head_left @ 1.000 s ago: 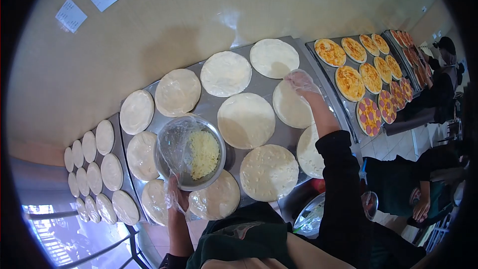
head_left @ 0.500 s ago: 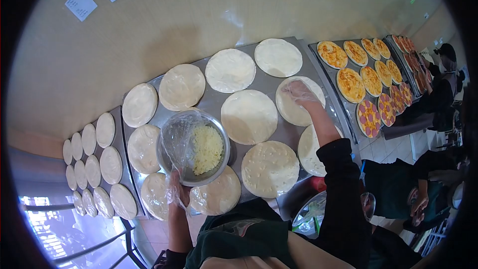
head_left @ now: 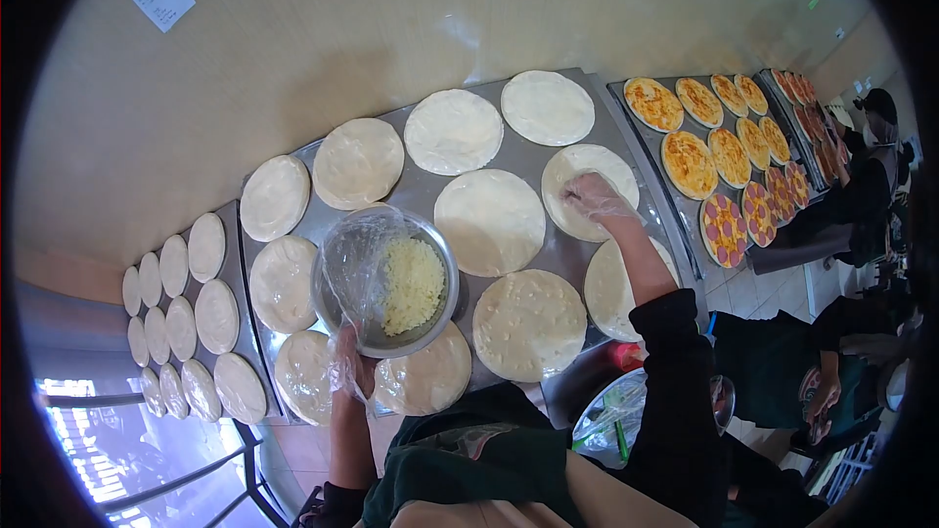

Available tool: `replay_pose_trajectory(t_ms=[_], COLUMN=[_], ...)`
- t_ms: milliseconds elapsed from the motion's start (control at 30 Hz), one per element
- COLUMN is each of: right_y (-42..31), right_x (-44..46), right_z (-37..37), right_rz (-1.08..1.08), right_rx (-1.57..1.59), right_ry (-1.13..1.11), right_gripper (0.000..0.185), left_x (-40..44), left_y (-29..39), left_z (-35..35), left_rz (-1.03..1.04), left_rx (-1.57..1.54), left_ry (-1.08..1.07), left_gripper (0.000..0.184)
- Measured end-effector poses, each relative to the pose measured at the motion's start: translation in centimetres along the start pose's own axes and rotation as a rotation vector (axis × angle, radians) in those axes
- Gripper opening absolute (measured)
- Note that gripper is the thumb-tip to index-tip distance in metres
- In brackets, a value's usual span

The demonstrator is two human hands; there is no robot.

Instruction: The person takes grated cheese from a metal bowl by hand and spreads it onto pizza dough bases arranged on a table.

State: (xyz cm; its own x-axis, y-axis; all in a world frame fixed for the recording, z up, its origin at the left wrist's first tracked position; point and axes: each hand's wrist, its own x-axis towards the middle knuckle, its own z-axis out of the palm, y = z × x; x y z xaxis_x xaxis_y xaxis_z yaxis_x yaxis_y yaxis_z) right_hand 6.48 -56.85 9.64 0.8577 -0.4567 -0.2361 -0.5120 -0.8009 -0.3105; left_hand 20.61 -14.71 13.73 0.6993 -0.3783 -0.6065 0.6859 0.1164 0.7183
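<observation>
The right hand (head_left: 595,198) has shifted inward over one dough round (head_left: 599,160) since the earlier frame, fingers bunched, though I can't tell whether they pinch anything. From here I see the left hand (head_left: 353,362) gripping the bowl (head_left: 448,298), grated cheese (head_left: 412,286) inside; other rounds (head_left: 489,222) look mostly bare, the pizzas (head_left: 689,163) farther right already topped

Metal bowl (head_left: 449,298) holds pale yellow shreds (head_left: 413,288); dough round (head_left: 595,158) lies flat.
</observation>
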Motion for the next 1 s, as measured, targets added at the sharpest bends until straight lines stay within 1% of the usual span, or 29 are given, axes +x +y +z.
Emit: replay_pose_trajectory(t_ms=[67,133,167,233,267,333,367,433,567,633,667,733,767,833,867,933,967,1000], right_y=[0.4,0.2,-0.1,-0.6,-0.4,0.4,0.8,1.6,2.4,3.5,4.1,5.0,5.3,5.7,6.3,7.6,8.3,9.0], right_x=[-0.6,-1.6,-2.2,-3.6,-3.6,-3.4,-3.7,-4.6,-6.1,-6.5,-6.7,-6.8,-6.9,-7.1,-7.1,-7.1,-7.2,-7.3], right_z=[0.2,0.1,-0.1,-0.6,-0.6,-0.5,-0.4,-0.4,-0.4,0.1,0.2,0.2,0.2,0.0,0.5,1.6,1.7,1.8], right_rz=[-0.024,-0.027,-0.027,0.085,0.086,0.204,0.205,-0.022,-0.023,-0.068,-0.067,-0.145,-0.144,-0.014,-0.014,0.058,0.058,-0.034], right_rx=[-0.003,0.087,0.087,0.143,0.143,0.121,0.121,-0.056,-0.045,-0.051,-0.051,-0.176,-0.176,-0.227,-0.227,-0.248,-0.248,-0.198], right_ry=[-0.006,0.034,0.032,0.057,0.056,-0.067,-0.068,-0.007,0.067,0.203,0.203,0.229,0.229,0.216,0.216,0.317,0.318,0.428], right_gripper=[0.018,0.018,0.018,0.015,0.015,0.015,0.015,0.017,0.017,0.016,0.016,0.014,0.014,0.013,0.013,0.011,0.011,0.011], left_x=[0.1,0.0,0.0,-0.1,-0.1,-0.1,-0.1,-0.2,-0.2,-0.3,-0.4,-0.4,-0.4,-0.3,-0.3,-0.2,-0.1,-0.1], left_y=[-0.2,-0.2,-0.2,-0.2,-0.2,-0.3,-0.3,-0.2,-0.3,-0.4,-0.4,-0.4,-0.5,-0.6,-0.7,-0.8,-0.9,-1.0], left_z=[0.0,0.0,0.1,0.1,0.0,0.2,0.3,0.6,0.7,0.8,1.0,1.1,1.1,1.1,1.1,1.1,1.0,0.9], left_rz=[0.005,0.010,-0.006,-0.023,-0.024,-0.026,-0.027,-0.028,-0.047,-0.054,-0.052,-0.051,-0.037,-0.024,-0.034,-0.046,-0.050,-0.055], left_rx=[0.010,0.019,0.015,0.011,0.023,0.035,0.023,0.011,0.024,0.015,0.015,0.015,0.047,0.079,0.085,0.092,0.091,0.089], left_ry=[-0.002,-0.002,0.007,0.016,0.003,-0.011,-0.016,-0.022,-0.007,-0.013,-0.018,-0.024,-0.029,-0.035,-0.036,-0.036,-0.059,-0.081], left_gripper=[0.038,0.038,0.041,0.044,0.044,0.044,0.043,0.043,0.040,0.040,0.040,0.039,0.039,0.038,0.038,0.038,0.038,0.039])
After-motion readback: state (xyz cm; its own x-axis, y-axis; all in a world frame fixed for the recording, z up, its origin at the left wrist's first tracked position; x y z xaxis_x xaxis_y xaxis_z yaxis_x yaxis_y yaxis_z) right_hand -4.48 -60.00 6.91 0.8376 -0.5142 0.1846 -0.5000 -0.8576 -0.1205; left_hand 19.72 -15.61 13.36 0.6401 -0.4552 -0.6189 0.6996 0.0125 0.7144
